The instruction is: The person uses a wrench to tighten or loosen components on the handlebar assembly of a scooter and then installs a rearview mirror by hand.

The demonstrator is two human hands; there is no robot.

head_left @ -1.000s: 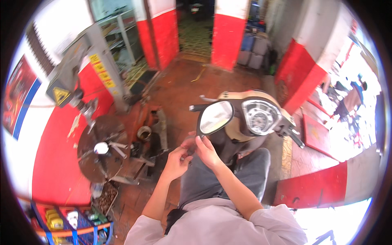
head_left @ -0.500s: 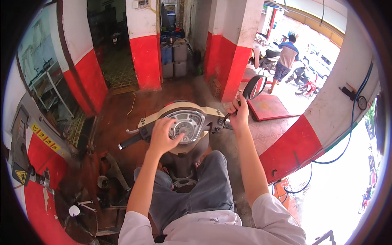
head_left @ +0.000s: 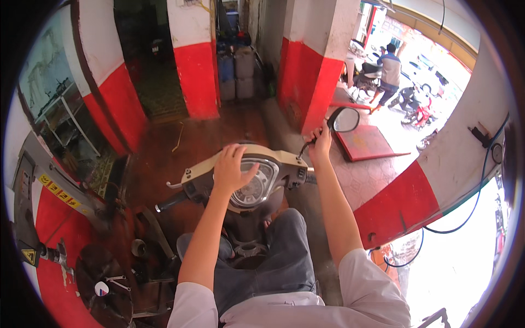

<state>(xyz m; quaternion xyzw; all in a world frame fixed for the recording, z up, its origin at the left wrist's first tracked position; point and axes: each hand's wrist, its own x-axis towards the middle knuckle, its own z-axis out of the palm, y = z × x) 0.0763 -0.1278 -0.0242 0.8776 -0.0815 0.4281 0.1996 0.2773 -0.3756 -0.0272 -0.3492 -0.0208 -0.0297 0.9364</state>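
Before me stands a scooter's handlebar cover (head_left: 205, 167), cream and dark grey, with a round instrument gauge (head_left: 254, 186) in its middle. My left hand (head_left: 231, 168) lies over the left part of the gauge and the cover's top edge, fingers stretched and thumb apart. A black rear-view mirror (head_left: 345, 119) is in my right hand (head_left: 322, 146), whose fingers are closed round its stem. The stem's lower end meets the cover's right side, near the switches; whether it sits in a hole I cannot tell. The left handlebar grip (head_left: 170, 202) is black.
Tools including wrenches (head_left: 117, 281) lie on a dark round surface at lower left. A grey machine (head_left: 60, 180) stands at the left wall. A red ramp plate (head_left: 372, 145) lies beyond the mirror. Farther right, a person (head_left: 389, 71) is near parked motorbikes (head_left: 418, 109).
My left hand has moved up from the gauge's face to the cover's top edge. The mirror has turned so its glass faces me, and its stem's end has come to the cover.
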